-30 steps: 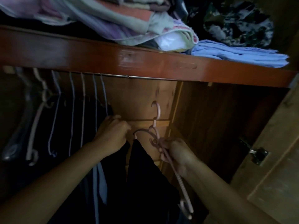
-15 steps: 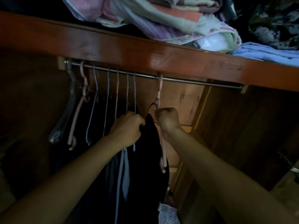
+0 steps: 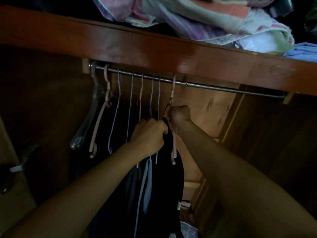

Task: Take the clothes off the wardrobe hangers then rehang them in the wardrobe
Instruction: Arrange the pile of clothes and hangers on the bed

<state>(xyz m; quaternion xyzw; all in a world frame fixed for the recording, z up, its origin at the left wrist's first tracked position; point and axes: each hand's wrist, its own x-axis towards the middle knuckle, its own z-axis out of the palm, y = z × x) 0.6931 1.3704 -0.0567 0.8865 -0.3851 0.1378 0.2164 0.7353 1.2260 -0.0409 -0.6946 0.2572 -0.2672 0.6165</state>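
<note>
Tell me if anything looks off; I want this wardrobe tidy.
The dark garment sits lopsided on the pink hanger, bunched at one end where the left hand grips it. The right hand holds the hanger's neck, hooked on the rail.

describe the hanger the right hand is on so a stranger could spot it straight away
Find the metal rail under the red-brown shelf. Of the hangers on it, the pink hanger is the rightmost, apart from the rest. The right hand grips its neck, and a black garment hangs from it.
</note>
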